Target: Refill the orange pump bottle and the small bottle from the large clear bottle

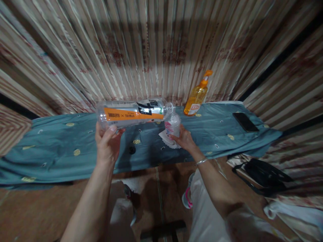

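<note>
My left hand (108,139) is closed around the base end of a large clear plastic bottle (131,112) with an orange, silver and black label. The bottle lies nearly level in the air, its open neck pointing right. Just under that neck stands a small clear bottle (173,125) with a pink and white label. My right hand (184,137) grips this small bottle low on its side. Beneath it a white cloth or tissue (169,141) lies on the blue-green tablecloth. Whether liquid passes between the bottles I cannot tell.
An orange pump bottle (195,101) stands at the back of the table, right of the small bottle. A black phone (245,122) lies at the right end. A small dark round thing (132,150), perhaps a cap, is near the front. A black bag (262,174) sits below right.
</note>
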The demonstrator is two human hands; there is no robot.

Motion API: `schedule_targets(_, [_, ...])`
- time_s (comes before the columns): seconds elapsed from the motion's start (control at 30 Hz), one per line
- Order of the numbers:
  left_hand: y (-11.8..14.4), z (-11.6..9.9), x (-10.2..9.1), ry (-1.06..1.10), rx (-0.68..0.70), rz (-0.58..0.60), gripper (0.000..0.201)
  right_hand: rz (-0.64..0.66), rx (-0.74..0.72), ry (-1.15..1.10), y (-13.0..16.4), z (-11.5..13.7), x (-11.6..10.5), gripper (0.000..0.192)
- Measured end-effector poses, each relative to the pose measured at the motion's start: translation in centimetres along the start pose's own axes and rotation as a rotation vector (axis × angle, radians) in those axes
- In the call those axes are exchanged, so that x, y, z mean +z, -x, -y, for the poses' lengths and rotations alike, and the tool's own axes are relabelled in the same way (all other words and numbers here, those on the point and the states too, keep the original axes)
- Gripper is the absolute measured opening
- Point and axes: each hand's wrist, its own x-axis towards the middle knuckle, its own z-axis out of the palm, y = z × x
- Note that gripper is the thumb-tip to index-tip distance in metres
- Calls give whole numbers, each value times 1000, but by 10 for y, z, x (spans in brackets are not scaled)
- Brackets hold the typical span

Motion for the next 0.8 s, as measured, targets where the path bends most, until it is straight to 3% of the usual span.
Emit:
schedule_targets(0.6, [0,1,0,-15,6,-14,49,30,36,12,0,6,-3,52])
schedule_targets(0.8, [-1,4,-2,-3,0,-22,52,7,-13,-25,1,5,-1,55])
